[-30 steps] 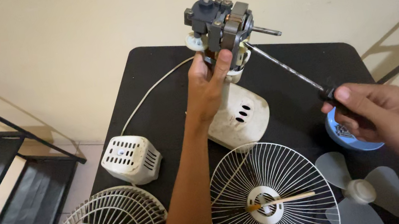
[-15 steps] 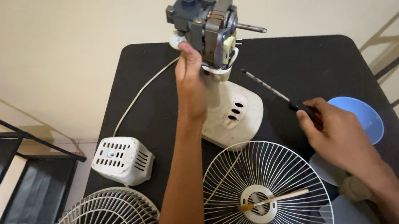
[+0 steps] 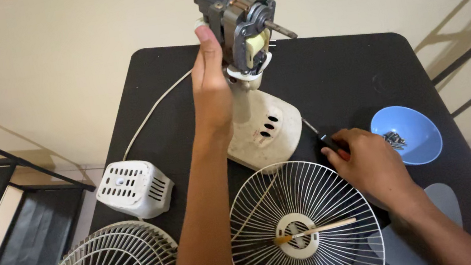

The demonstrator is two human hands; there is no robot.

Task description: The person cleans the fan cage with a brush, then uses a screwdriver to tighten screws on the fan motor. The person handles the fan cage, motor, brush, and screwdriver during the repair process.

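Bare fan motor, atop white fan base on black table
Motor gripped by left hand; beside base, screwdriver clasped in right hand; blue bowl right of base

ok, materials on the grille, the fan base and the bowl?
Round grille: looks like white-coated metal wire, thin radial spokes welded to rings. Fan base: cream moulded plastic, smooth, slightly yellowed, with slotted holes. Bowl: blue plastic by its even matte colour, holding small dark screws. Left hand grips the bare motor: stacked metal laminations, apparently a copper winding.
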